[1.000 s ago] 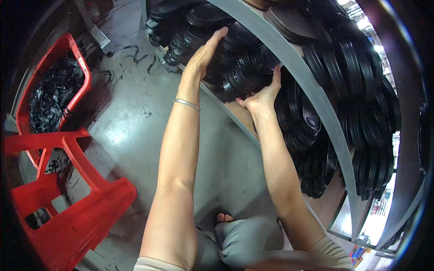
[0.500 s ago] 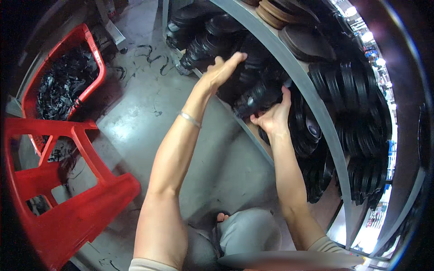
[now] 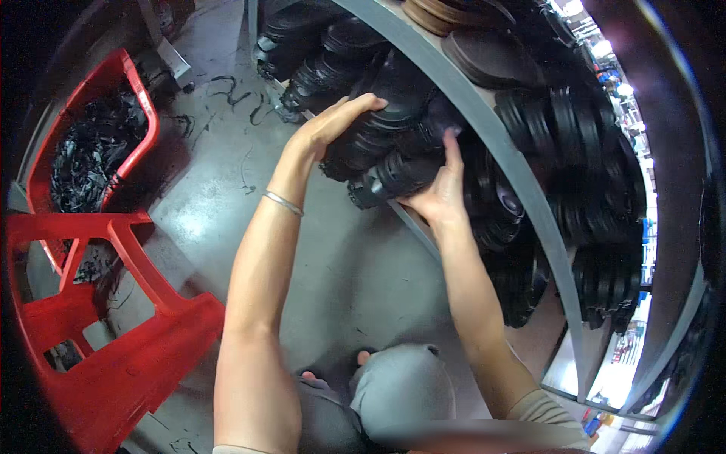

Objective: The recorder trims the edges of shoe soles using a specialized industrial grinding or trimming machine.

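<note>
The stack of glossy black, flat, rounded pieces (image 3: 397, 172) lies between both hands at the front edge of the grey-edged lower shelf (image 3: 415, 227), below the curved grey metal beam (image 3: 482, 113). The left hand (image 3: 340, 122) extends its fingers beside the stack; the right hand (image 3: 439, 197) cups its near side, thumb raised. Hidden fingertips leave both grips undeterminable.

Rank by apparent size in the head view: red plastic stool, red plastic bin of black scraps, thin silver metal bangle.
1. Red plastic stool
2. Red plastic bin, partly hidden by the stool
3. Thin silver metal bangle
</note>
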Motion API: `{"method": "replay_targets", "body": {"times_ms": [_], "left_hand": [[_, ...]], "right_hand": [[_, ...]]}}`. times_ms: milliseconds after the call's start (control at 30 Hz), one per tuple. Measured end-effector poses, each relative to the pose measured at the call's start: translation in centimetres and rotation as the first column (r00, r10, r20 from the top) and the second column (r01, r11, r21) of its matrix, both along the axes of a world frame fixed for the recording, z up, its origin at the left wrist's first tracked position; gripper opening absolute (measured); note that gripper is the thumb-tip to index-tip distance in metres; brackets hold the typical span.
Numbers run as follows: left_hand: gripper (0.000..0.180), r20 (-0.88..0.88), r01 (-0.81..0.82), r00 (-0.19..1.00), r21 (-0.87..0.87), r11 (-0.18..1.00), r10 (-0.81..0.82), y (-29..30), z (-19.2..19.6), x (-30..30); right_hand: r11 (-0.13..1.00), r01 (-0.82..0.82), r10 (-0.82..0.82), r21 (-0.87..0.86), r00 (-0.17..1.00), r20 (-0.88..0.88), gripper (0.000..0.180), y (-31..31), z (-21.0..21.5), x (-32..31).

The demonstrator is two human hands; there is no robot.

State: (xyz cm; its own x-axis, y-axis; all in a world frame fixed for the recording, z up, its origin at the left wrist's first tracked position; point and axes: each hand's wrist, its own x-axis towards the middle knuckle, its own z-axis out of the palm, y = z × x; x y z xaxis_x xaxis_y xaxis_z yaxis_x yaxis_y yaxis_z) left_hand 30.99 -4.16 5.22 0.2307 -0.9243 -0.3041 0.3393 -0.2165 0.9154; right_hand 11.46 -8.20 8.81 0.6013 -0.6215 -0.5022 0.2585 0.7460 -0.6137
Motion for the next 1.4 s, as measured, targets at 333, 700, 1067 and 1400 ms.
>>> {"method": "replay_targets", "body": {"times_ms": [333, 700, 1067, 1400], "left_hand": [[0.102, 0.106, -0.031, 0.994, 0.108, 0.994, 0.019, 11.1, 2.3, -3.4], [0.103, 0.179, -0.36, 0.932, 0.364, 0.859, 0.315, 38.4, 19.6, -11.8], [0.103, 0.275, -0.855, 0.509, 0.048, 0.517, 0.816, 53.5, 51.5, -15.5], [0.099, -0.196, -0.953, 0.271, -0.192, 0.234, 0.942, 66.8, 54.3, 4.6]], "right_hand": [[0.997, 0.08, -0.081, -0.019, 0.995, -0.062, 0.048, 7.8, 2.9, -2.8], [0.956, 0.025, 0.101, 0.291, 0.906, -0.41, 0.03, 28.4, 17.6, -9.0], [0.678, -0.728, 0.712, -0.098, 0.684, -0.158, 0.099, 35.5, 48.1, 0.9], [0.391, -0.861, 0.886, -0.326, 0.448, -0.122, 0.102, 48.9, 56.6, 29.2]]}}
